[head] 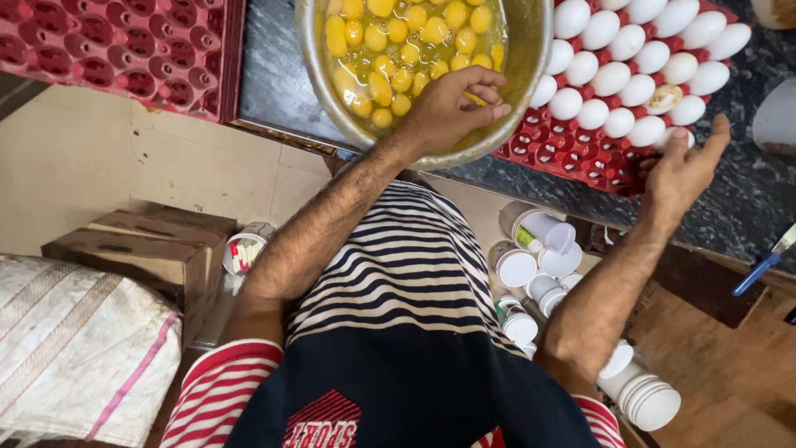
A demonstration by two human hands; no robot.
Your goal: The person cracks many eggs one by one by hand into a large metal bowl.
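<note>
Fingers (485,83) of the left hand (452,108) are curling loosely together over the near rim of the bowl (531,50), tips hanging above the yolks (398,50); whether anything is being pinched between them cannot be told. Fingers (720,133) of the right hand (684,170) are lying spread, palm up, at the near edge of the red tray (572,153), just beside the nearest egg (676,137) and possibly touching it.

- Bowl: metal, sitting on the dark counter (274,75), holding many raw yolks in clear white.
- Red tray: lying to the right of the bowl, touching its side; white eggs (630,41) are filling the far rows, while the near cups are showing bare.
- Second tray (124,50): red, resting at the counter's left end, cups showing bare.
- Striped shirt (398,274): filling the lower middle of the view.
- White tubs (531,274): standing and lying on the floor below the right arm.
- Cardboard box (141,249) and woven sack (75,348): sitting at lower left.
- Blue-handled tool (763,261): lying at the right edge.
</note>
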